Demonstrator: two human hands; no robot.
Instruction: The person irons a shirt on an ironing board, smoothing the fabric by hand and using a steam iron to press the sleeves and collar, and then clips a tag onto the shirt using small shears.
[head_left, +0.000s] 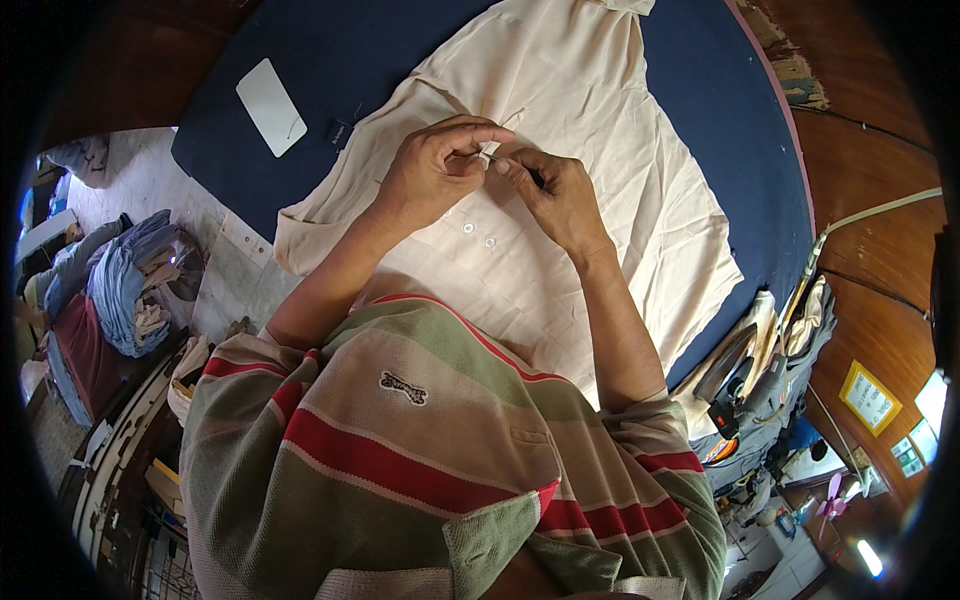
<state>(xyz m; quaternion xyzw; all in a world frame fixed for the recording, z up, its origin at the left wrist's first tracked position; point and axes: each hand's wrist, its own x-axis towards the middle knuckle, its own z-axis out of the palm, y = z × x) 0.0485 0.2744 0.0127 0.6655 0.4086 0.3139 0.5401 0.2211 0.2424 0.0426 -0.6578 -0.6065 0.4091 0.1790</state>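
Both hands meet over the cream shirt (560, 130) spread on the blue board (720, 120). The left hand (435, 165) and right hand (555, 195) pinch its button strip, fingers closed. The cloth looks soft and light, best held at the hem. A white card (271, 106) lies near the far left corner.

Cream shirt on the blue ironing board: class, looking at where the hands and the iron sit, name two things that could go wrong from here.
1. Both the left hand and right hand pinch something thin at the cream shirt placket; if it is a needle, a fingertip might get pricked.
2. The iron lies at the blue board edge by the right elbow; a nudge might knock it off.
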